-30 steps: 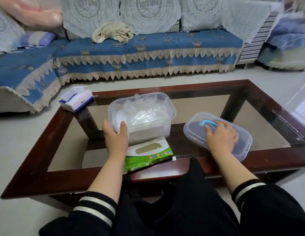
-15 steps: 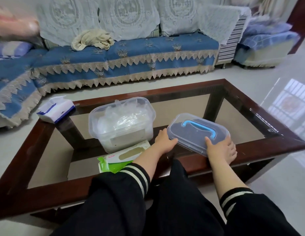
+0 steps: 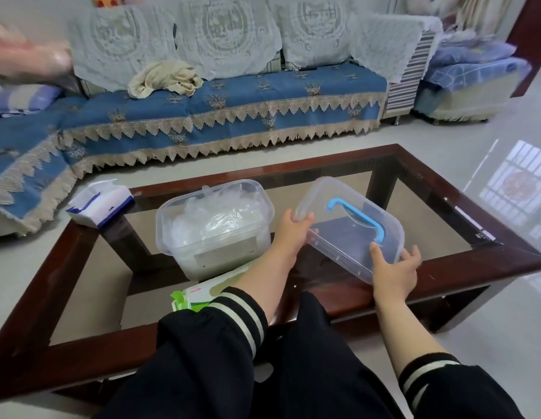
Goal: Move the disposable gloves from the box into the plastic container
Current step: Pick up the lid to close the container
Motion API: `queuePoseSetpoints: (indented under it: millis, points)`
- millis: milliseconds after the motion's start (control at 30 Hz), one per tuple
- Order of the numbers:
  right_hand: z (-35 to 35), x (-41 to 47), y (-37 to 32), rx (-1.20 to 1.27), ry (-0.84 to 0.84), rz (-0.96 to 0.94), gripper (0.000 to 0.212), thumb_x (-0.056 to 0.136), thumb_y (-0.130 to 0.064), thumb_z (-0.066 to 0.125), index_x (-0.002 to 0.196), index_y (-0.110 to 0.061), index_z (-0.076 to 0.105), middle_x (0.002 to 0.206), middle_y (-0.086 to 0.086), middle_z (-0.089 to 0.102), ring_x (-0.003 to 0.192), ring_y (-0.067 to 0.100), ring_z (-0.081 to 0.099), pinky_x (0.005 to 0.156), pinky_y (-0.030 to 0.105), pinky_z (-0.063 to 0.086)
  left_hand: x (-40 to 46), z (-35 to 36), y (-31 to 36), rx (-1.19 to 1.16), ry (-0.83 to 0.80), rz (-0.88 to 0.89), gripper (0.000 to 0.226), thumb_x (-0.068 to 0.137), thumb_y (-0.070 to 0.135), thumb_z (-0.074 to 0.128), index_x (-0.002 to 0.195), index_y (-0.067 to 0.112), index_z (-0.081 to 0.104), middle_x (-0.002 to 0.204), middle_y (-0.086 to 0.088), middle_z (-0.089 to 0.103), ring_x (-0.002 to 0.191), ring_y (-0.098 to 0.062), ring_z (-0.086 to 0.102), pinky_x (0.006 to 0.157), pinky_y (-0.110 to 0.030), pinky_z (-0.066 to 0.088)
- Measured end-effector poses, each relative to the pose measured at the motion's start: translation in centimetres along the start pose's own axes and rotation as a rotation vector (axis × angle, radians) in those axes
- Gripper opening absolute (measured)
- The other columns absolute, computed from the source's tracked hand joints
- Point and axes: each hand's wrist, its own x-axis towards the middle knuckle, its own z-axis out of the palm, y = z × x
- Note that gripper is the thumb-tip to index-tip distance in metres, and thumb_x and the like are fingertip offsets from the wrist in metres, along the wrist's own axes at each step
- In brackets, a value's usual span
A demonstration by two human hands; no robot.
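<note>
Nearest, the green and white glove box (image 3: 202, 293) lies flat on the table's near side, partly hidden behind the left sleeve (image 3: 215, 343). Just beyond, both hands hold the clear lid (image 3: 348, 228) with its blue handle (image 3: 357, 214). Half a second ago the lid lay flat on the glass; now it is lifted and tilted, far edge raised, clear of the table. The right hand (image 3: 394, 269) grips the lid's near right corner, thumb on top and fingers curled beneath. The left hand (image 3: 292, 228) pinches the left corner, fingers wrapped over the rim. A second ago that left hand rested on the plastic container instead.

The plastic container (image 3: 215, 225) stands open just left of the lid, on the glass, untouched. The disposable gloves (image 3: 215, 219) sit inside it as a crumpled clear heap filling most of its depth.

The coffee table (image 3: 444, 261) has a dark wood frame around a glass top. On its far left corner rests a white and blue tissue pack (image 3: 100, 202). Beyond the table runs a sofa (image 3: 233, 116) under a blue fringed cover, with a beige cloth (image 3: 165, 78) bundled on the seat.
</note>
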Motion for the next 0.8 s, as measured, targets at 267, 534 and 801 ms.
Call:
queuePoseSetpoints:
  millis: [267, 534, 801]
  points:
    - [2.7, -3.1, -7.6, 0.407, -0.205, -0.113, 0.050, 0.091, -0.025, 0.062, 0.135, -0.022, 0.039, 0.131, -0.003, 0.049, 0.113, 0.007, 0.053, 0.087, 0.016, 0.048, -5.2, -6.0, 5.2, 0.014, 0.177, 0.356, 0.067, 0.097, 0.015, 0.053, 0.152, 0.028, 0.019, 0.138, 0.000, 0.047, 0.105, -0.016, 0.061, 0.083, -0.030, 0.055]
    - [10.7, -3.8, -16.3, 0.031, -0.663, -0.304, 0.046, 0.091, -0.021, 0.060, 0.134, -0.012, 0.048, 0.138, 0.005, 0.048, 0.122, 0.015, 0.045, 0.096, 0.029, 0.038, -4.3, -17.9, 7.1, 0.341, 0.522, 0.221, 0.062, 0.083, 0.065, 0.045, 0.120, 0.018, 0.061, 0.126, -0.005, 0.057, 0.115, -0.025, 0.053, 0.100, -0.050, 0.045]
    - [14.7, -5.0, -17.6, -0.179, -0.835, -0.293, 0.048, 0.090, -0.015, 0.060, 0.136, -0.009, 0.047, 0.138, 0.011, 0.049, 0.118, 0.021, 0.049, 0.091, 0.028, 0.038, -5.3, -21.1, 4.4, 0.098, 0.528, 0.008, 0.037, 0.094, 0.042, 0.053, 0.118, 0.013, 0.054, 0.107, -0.002, 0.057, 0.094, -0.018, 0.055, 0.078, -0.034, 0.048]
